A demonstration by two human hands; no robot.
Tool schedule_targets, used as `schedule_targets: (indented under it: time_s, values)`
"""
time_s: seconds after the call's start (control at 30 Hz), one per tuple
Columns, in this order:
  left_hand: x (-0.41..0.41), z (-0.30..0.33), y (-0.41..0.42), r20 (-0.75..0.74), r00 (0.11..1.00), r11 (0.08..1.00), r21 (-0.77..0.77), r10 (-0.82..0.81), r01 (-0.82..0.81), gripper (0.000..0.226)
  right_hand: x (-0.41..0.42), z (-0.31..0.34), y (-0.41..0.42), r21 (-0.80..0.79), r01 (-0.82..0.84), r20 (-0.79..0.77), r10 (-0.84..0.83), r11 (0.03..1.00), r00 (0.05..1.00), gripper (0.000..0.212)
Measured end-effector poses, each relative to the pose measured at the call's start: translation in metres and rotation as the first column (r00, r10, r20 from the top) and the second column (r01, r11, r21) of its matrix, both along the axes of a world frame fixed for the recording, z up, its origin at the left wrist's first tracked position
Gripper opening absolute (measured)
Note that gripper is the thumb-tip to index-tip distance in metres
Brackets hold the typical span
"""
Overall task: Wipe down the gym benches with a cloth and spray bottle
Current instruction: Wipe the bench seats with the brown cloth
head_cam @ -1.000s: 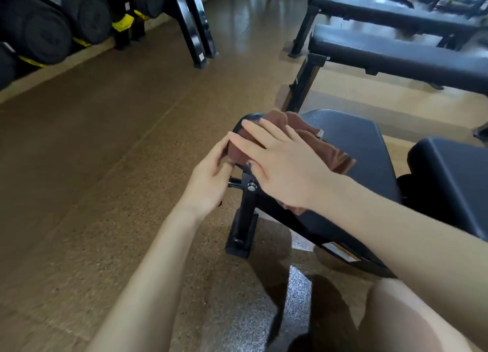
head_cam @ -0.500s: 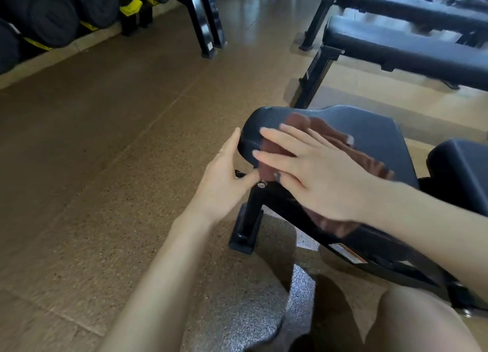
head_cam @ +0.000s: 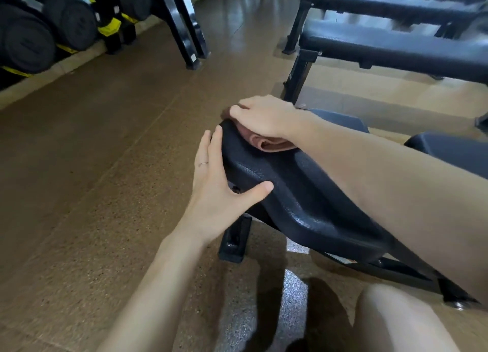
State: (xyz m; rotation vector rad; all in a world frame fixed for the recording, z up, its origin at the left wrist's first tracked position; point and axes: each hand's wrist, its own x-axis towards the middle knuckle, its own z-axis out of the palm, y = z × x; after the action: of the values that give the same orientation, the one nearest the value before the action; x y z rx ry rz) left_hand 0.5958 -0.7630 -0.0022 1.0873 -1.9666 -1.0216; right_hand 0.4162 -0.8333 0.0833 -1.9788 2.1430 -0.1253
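Floor: brown speckled rubber, running from 9 o'clock down to 6 o'clock; a paler glossy band lies toward 2 o'clock.

Rack: black uprights at 11 o'clock, with dark round weights and yellow tags along the wall at 10 o'clock.

Your left hand: just left of centre, fingers straight along the pad's side edge, thumb laid across its top, nothing gripped. A ring sits on one finger.

Pad: black textured vinyl, tilted, its rounded end at centre, on a black frame whose foot rests on the floor at 6 o'clock.

Cloth: brown, bunched on the pad's end at 12 o'clock from centre.

Your right hand: on top of the cloth, fingers curled over it at the pad's edge, pressing it down.

Flat benches: two, black, at 1 to 2 o'clock, blurred.

Second pad: at 3 o'clock.
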Motion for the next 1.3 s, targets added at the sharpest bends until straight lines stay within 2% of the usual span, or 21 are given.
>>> schedule_targets:
  time_s: [0.17,0.3,0.5,0.73,0.83,0.9,0.97,1.1,1.2,1.3]
  values:
    - [-0.001,-0.002,0.002,0.033,0.999,1.0,-0.007,-0.03,0.031,0.121,-0.084,-0.008,0.026,-0.053,0.192,-0.072,-0.196,0.98,0.978,0.054]
    - [-0.006,-0.002,0.003,0.037,0.999,0.999,0.027,-0.019,0.018,0.127,-0.09,-0.027,0.041,-0.131,0.26,-0.069,-0.27,0.957,0.96,0.052]
    - [-0.012,-0.004,0.003,0.008,1.0,1.0,0.019,-0.002,0.002,0.13,-0.041,-0.034,0.063,-0.182,0.109,-0.039,-0.117,0.977,0.992,0.048]
    - [-0.014,-0.005,0.001,0.056,0.998,1.0,-0.008,0.0,0.0,0.129,0.027,-0.011,-0.003,-0.062,-0.129,0.0,0.129,0.99,0.992,0.045]
    - [-0.013,-0.001,0.004,0.074,0.997,1.0,0.018,0.014,-0.015,0.128,0.021,-0.008,-0.008,-0.031,-0.153,0.026,0.154,0.988,0.988,0.045]
    - [-0.013,0.002,0.008,0.087,0.995,0.998,0.041,0.037,-0.041,0.13,-0.002,-0.007,-0.005,-0.012,-0.08,0.047,0.081,0.997,0.996,0.052]
    - [-0.017,0.008,0.013,0.12,0.991,0.998,0.027,0.052,-0.056,0.131,-0.038,-0.006,0.002,0.005,0.053,0.006,-0.053,0.999,0.999,0.061]
    - [-0.033,0.016,0.016,0.211,0.973,0.996,0.0,0.091,-0.093,0.126,-0.095,-0.014,0.037,-0.062,0.216,-0.042,-0.219,0.974,0.975,0.054]
    - [-0.039,0.012,0.016,0.218,0.969,0.993,-0.028,0.12,-0.117,0.123,-0.1,-0.029,0.073,-0.148,0.311,0.024,-0.311,0.939,0.95,0.051]
    - [-0.04,0.008,0.015,0.209,0.968,0.99,-0.043,0.137,-0.131,0.121,-0.089,-0.035,0.123,-0.122,0.431,0.156,-0.412,0.894,0.898,0.051]
